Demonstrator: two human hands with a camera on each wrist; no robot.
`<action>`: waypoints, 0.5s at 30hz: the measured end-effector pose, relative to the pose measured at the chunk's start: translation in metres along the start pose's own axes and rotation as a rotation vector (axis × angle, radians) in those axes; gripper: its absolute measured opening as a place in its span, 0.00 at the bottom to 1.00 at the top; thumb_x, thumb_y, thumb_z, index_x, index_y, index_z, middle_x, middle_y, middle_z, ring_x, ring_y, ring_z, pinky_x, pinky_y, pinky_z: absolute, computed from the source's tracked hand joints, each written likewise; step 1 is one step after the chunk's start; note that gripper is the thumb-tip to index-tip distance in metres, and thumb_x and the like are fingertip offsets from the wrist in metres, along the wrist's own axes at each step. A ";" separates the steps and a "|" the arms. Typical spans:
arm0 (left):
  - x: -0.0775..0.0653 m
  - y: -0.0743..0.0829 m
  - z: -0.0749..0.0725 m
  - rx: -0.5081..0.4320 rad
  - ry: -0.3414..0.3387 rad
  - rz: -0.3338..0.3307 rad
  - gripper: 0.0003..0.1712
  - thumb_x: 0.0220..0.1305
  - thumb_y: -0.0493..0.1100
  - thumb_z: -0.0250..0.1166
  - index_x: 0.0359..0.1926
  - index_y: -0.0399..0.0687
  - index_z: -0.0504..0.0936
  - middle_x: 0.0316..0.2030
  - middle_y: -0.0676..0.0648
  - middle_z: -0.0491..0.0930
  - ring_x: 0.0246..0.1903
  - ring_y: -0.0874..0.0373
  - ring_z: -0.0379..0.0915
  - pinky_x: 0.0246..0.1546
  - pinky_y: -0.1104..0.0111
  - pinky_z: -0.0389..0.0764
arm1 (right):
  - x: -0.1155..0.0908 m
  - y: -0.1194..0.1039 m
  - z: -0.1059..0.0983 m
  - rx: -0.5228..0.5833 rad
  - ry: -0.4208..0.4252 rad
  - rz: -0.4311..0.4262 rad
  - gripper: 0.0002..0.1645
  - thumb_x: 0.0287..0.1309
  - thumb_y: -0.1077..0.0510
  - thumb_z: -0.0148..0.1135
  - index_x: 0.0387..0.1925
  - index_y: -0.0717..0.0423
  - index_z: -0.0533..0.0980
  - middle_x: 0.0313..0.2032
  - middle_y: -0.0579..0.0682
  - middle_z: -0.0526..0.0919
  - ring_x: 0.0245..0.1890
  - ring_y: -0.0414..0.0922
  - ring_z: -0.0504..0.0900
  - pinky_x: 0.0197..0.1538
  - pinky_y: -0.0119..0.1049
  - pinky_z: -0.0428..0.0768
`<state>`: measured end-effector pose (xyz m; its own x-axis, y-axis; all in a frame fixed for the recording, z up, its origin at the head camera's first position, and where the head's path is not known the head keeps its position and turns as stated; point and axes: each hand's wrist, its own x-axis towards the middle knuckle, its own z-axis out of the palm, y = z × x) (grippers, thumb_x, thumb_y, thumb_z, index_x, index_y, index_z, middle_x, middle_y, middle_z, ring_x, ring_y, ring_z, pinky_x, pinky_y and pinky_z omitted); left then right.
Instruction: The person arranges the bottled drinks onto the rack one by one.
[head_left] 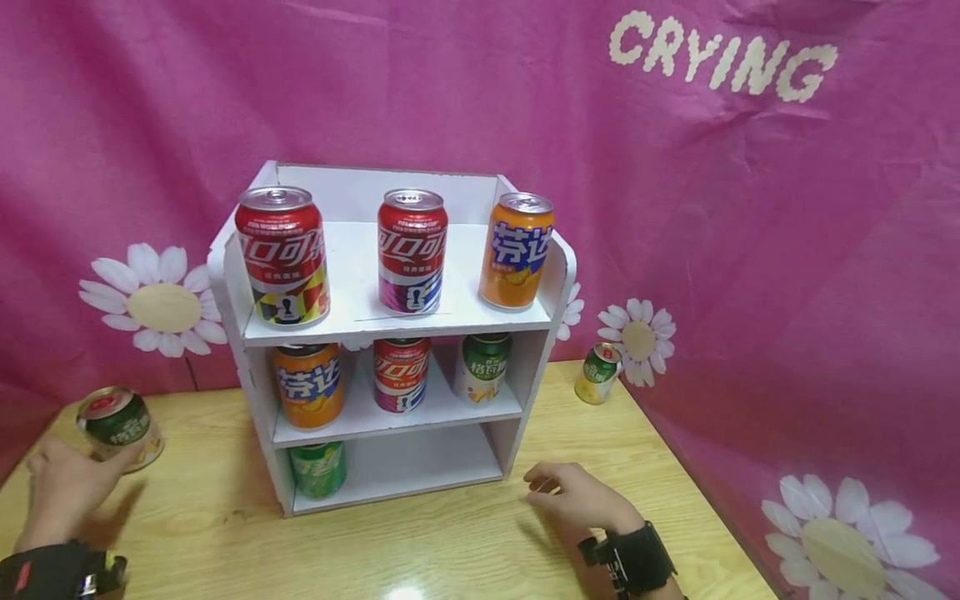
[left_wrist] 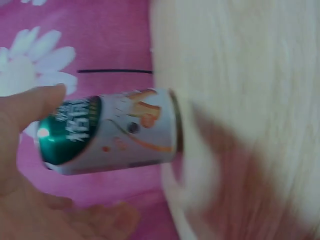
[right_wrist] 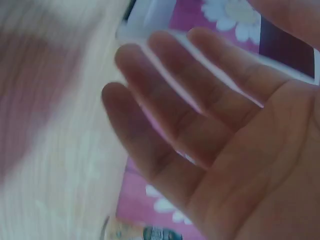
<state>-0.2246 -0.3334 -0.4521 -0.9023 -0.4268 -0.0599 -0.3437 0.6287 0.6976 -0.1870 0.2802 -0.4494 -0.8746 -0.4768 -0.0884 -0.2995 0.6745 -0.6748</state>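
Note:
At the table's left side, a green and white drink can stands on the wood. My left hand is around it from the near left. In the left wrist view the thumb lies by the upper part of the can, while the other fingers spread below, apart from it. My right hand hovers over the table near the shelf's lower right corner, fingers loosely bent. Seen from the right wrist, its palm holds nothing. Between the hands stands a white three-tier shelf.
On top stand red cola cans and an orange soda can. The middle tier bears orange, red and green-white cans; a green can is at bottom left. Another green can stands back right. Pink cloth hangs behind.

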 end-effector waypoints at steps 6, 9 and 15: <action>0.035 -0.025 0.012 -0.116 0.093 0.091 0.59 0.59 0.52 0.63 0.70 0.29 0.32 0.65 0.19 0.41 0.64 0.24 0.39 0.59 0.36 0.53 | -0.001 0.008 -0.014 -0.065 0.068 0.032 0.21 0.61 0.52 0.61 0.49 0.63 0.75 0.42 0.54 0.80 0.41 0.50 0.80 0.42 0.42 0.78; 0.050 -0.034 0.018 -0.167 0.086 0.105 0.59 0.59 0.53 0.64 0.71 0.35 0.33 0.66 0.21 0.44 0.63 0.25 0.44 0.57 0.36 0.56 | 0.000 0.008 -0.021 -0.045 0.096 0.056 0.21 0.60 0.52 0.62 0.50 0.62 0.75 0.42 0.54 0.80 0.41 0.50 0.80 0.43 0.43 0.79; 0.042 -0.018 0.017 -0.282 0.089 0.145 0.52 0.58 0.40 0.64 0.72 0.35 0.38 0.66 0.23 0.47 0.64 0.27 0.47 0.59 0.38 0.56 | 0.005 0.005 -0.035 -0.049 0.191 0.140 0.23 0.58 0.53 0.64 0.51 0.61 0.74 0.46 0.57 0.79 0.47 0.54 0.78 0.47 0.47 0.77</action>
<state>-0.2611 -0.3514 -0.4793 -0.9058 -0.4095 0.1086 -0.1168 0.4879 0.8651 -0.2065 0.3008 -0.4280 -0.9637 -0.2646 -0.0347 -0.1846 0.7549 -0.6293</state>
